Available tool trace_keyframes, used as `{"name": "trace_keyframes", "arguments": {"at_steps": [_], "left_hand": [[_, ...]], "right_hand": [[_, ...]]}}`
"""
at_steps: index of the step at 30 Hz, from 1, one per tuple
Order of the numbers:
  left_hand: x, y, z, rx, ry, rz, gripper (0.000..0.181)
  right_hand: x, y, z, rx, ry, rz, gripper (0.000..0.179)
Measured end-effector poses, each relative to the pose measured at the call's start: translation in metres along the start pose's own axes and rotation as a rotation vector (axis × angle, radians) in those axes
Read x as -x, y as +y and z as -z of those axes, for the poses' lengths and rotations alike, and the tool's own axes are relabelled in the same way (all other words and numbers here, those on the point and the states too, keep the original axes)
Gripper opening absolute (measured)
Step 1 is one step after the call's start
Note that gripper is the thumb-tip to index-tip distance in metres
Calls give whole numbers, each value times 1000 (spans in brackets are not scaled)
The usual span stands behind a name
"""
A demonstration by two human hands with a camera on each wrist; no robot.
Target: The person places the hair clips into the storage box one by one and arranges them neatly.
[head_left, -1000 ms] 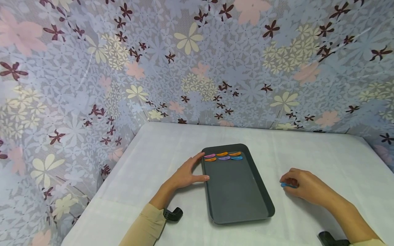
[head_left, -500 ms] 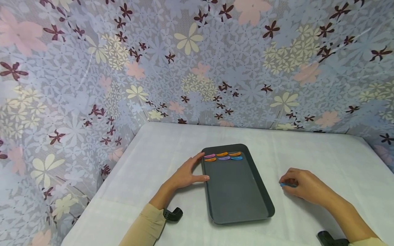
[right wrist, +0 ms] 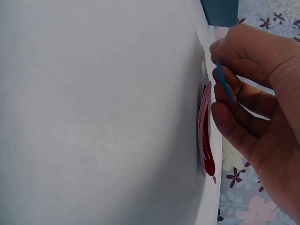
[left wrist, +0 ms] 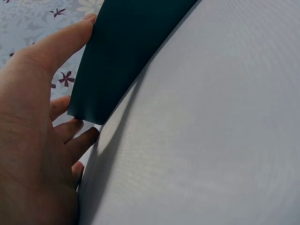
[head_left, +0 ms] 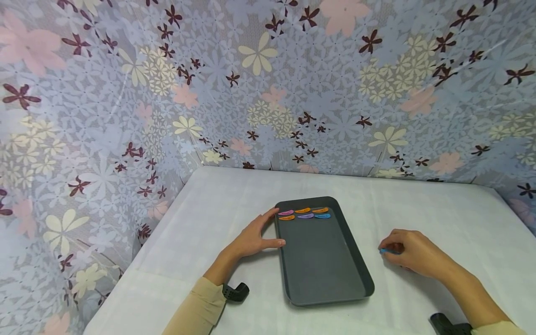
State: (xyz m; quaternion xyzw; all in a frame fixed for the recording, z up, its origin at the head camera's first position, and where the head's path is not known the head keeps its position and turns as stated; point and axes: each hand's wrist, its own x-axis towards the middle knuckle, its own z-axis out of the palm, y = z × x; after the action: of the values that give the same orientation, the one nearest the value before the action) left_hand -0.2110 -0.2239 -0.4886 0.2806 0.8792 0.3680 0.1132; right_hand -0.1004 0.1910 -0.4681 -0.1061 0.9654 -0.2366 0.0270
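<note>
In the head view a dark grey tray [head_left: 322, 260] stands on the white-covered table. My left hand [head_left: 251, 237] rests at its left side, thumb [head_left: 274, 243] over the rim and index finger near the far left corner. The left wrist view shows the spread fingers of my left hand [left wrist: 42, 112] touching the tray's wall [left wrist: 122, 51]. To the tray's right, my right hand [head_left: 412, 253] pinches a blue snap hair clip [right wrist: 224, 80] between thumb and fingertips, just over the table. Beneath that hand, pink and dark red hair clips [right wrist: 205, 131] lie on the cloth.
Two short rows of hair clips lie at the tray's far end: a pink clip [head_left: 286, 212], orange ones [head_left: 302, 210], a purple clip [head_left: 305, 216] and a blue clip [head_left: 322, 216]. Flowered fabric [head_left: 268, 93] hangs behind and left of the table.
My right hand shifts very slightly left with the blue hair clip still pinched. The left hand and tray hold their place.
</note>
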Motion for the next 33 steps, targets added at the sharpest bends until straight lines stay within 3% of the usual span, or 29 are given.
{"name": "trace_keyframes", "arguments": {"at_steps": [15,33], "left_hand": [[2,2,1,13,-4,6,94],[1,0,0,-5,-1,7,93]], "right_hand": [[-1,-5,1,-66,19,-6,14],[-1,-8,2,-88,107,73,17]]}}
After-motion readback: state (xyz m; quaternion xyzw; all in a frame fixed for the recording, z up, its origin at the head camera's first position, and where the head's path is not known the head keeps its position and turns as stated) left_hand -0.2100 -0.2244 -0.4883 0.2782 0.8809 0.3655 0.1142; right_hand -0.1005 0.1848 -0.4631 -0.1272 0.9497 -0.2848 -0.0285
